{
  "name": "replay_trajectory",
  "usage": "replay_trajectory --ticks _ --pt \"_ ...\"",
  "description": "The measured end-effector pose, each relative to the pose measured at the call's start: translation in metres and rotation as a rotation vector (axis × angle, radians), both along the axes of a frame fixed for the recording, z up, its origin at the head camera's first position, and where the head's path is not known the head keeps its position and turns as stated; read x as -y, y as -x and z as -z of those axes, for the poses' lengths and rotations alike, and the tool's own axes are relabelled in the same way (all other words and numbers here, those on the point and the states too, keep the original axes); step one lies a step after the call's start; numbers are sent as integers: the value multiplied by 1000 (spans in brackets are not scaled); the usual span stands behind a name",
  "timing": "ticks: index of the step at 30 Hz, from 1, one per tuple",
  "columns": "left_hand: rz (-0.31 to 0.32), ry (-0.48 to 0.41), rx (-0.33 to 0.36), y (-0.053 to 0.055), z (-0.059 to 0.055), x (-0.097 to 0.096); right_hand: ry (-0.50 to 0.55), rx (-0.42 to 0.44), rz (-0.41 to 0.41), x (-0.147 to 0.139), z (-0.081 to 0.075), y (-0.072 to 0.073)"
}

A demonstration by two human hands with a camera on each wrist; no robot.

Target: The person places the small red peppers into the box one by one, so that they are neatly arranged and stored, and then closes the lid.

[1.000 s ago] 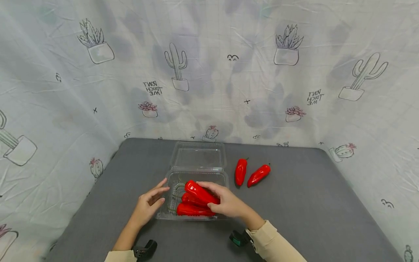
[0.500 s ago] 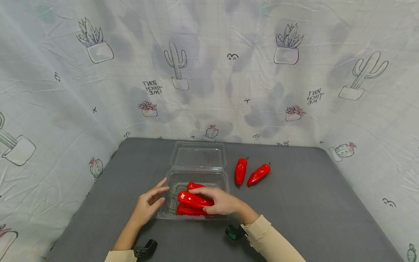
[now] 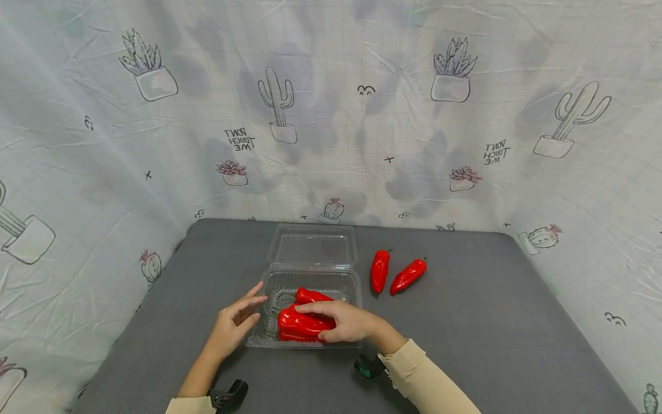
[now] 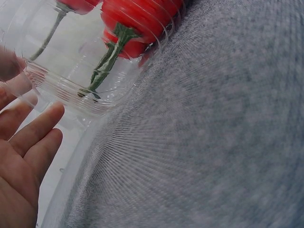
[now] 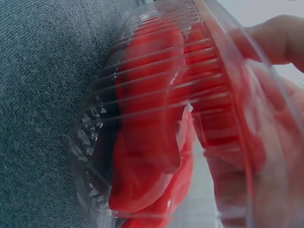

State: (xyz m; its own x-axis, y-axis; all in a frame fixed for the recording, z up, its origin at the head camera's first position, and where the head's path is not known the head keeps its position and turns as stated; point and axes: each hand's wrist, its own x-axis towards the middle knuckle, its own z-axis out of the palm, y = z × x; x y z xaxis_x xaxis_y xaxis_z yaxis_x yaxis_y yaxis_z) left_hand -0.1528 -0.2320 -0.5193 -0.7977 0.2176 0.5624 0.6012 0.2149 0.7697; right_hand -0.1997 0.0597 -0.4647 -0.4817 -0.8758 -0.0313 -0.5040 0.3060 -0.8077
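In the head view a clear plastic clamshell box (image 3: 331,275) lies open on the table with several red peppers inside. My right hand (image 3: 345,322) reaches into it and grips a red pepper (image 3: 296,320) at the front, on top of a lower one. Behind that, another red pepper (image 3: 312,295) lies in the box. Seen through the box wall in the right wrist view, red peppers (image 5: 154,71) lie beside my fingers. My left hand (image 3: 235,322) has its fingers spread at the box's left rim. A green stem (image 4: 105,66) shows through that wall in the left wrist view.
Two more red peppers, one upright in view (image 3: 380,271) and one slanted (image 3: 408,277), lie right of the box. Its clear lid (image 3: 312,244) is folded back on the grey table (image 3: 465,322). A printed cloth (image 3: 331,115) hangs behind and along the sides.
My right hand has moved toward the front left of the box and down with the pepper, uncovering the pepper behind. My left hand has stayed at the rim.
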Motion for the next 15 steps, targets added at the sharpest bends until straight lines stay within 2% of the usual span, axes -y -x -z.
replay_trajectory --ticks 4,11,15 --pt "3 -1 -12 1 0 0 -15 6 8 0 0 1" --pt "-2 20 52 2 2 4 -28 -36 20 3 -3 0" --pt "1 18 53 2 2 4 -43 -68 28 4 -5 0"
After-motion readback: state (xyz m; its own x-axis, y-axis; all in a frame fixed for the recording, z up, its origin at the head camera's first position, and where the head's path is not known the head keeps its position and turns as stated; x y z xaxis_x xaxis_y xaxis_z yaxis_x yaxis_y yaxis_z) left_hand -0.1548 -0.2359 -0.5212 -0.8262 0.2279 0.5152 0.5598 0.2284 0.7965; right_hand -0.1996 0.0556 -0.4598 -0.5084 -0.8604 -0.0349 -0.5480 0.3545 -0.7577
